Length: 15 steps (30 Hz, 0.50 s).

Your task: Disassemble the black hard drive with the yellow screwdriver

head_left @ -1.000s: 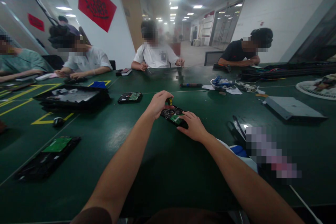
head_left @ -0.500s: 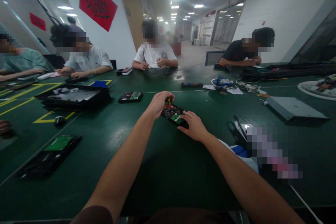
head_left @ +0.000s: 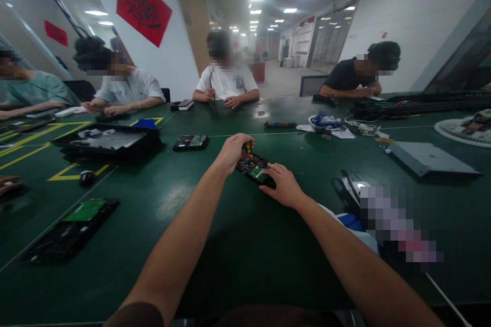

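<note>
A small black device [head_left: 253, 167] with a green circuit board showing lies on the dark green table [head_left: 245, 245] in front of me. My left hand [head_left: 231, 152] is closed around a small yellow-and-black tool [head_left: 248, 148], its tip down at the device's far end. My right hand [head_left: 283, 185] rests on the device's near right edge, fingers bent and pressing it down.
A black tray [head_left: 107, 141] and another opened device [head_left: 190, 142] lie to the left, a flat board with a green panel [head_left: 72, 227] near left. A grey box [head_left: 429, 159], cables and a bowl [head_left: 324, 121] lie to the right. Several people sit around the table's far side.
My hands and the device have stayed where they were. The person opposite has lowered their hands to the table; the view shifted very slightly.
</note>
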Motion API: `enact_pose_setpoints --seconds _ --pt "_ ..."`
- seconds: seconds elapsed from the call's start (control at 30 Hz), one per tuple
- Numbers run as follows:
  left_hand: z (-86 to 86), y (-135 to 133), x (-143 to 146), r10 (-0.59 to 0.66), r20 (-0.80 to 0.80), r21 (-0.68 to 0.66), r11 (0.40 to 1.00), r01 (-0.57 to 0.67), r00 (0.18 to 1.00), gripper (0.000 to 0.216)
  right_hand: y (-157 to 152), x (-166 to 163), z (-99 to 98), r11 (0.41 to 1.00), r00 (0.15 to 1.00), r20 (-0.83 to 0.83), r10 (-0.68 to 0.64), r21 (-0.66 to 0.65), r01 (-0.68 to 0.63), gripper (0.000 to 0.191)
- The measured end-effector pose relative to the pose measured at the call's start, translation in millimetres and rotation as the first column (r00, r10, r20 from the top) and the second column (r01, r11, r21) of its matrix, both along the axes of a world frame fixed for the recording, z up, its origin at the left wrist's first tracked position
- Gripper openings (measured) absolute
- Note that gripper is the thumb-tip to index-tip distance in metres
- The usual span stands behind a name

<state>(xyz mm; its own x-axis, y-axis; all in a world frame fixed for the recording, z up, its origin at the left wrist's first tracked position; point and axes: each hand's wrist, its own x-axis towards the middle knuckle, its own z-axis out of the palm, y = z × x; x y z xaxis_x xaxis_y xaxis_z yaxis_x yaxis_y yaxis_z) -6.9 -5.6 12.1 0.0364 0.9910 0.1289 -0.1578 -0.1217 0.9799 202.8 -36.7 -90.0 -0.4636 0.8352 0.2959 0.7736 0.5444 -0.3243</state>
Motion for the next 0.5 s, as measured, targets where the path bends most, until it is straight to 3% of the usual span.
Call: enact_pose_setpoints --seconds 0.1,0.37,0.5 --pt "1.6 -1.4 -1.4 0.045 -0.063 0.036 0.998 -0.043 0.997 0.023 0.2 -0.1 -0.6 1.000 1.000 -0.004 0.000 -0.001 0.000 0.052" --pt "-1.8 0.6 -2.5 -0.181 0.127 -0.080 0.978 0.192 0.975 0.023 0.5 0.5 -0.9 1.000 1.000 -0.003 0.004 0.003 -0.004 0.052" --pt "-3.5 2.3 -1.8 -0.164 0.121 -0.077 0.982 0.174 0.979 0.021 0.5 0.2 -0.9 1.000 1.000 -0.006 -0.002 -0.003 0.002 0.052"
